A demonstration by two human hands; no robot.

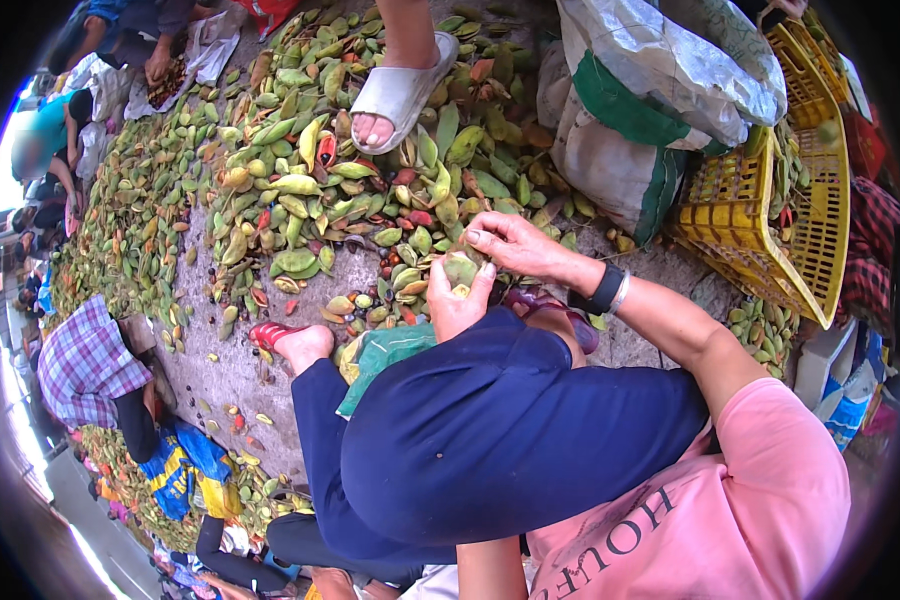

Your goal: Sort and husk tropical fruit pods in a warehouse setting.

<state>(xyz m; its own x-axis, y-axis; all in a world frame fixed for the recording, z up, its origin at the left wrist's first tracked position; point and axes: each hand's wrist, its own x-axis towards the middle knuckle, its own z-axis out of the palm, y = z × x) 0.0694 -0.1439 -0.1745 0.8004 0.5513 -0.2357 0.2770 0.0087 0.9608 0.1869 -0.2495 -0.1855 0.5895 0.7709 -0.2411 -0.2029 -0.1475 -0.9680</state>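
Observation:
Between my two hands is a green seed pod [460, 268], held above my raised knee in dark blue trousers. My left hand [454, 308] cups it from below, thumb against its side; that forearm is hidden behind my knee. On the far right side of the pod, my right hand [515, 243] has its fingers bent against it, with a black band on the wrist. Pale bits show at the pod's lower edge. A green plastic bag [392, 355] lies beside my left hand, partly behind my leg. Loose pods, dark seeds and red husks are strewn just beyond my hands.
A large heap of green pods [300, 190] covers the floor ahead. Another person's foot in a white slipper [402, 92] stands in it. White sacks [610, 150] and yellow crates [810, 220] are at the right. Several people sit along the left, one in a checked top [92, 358].

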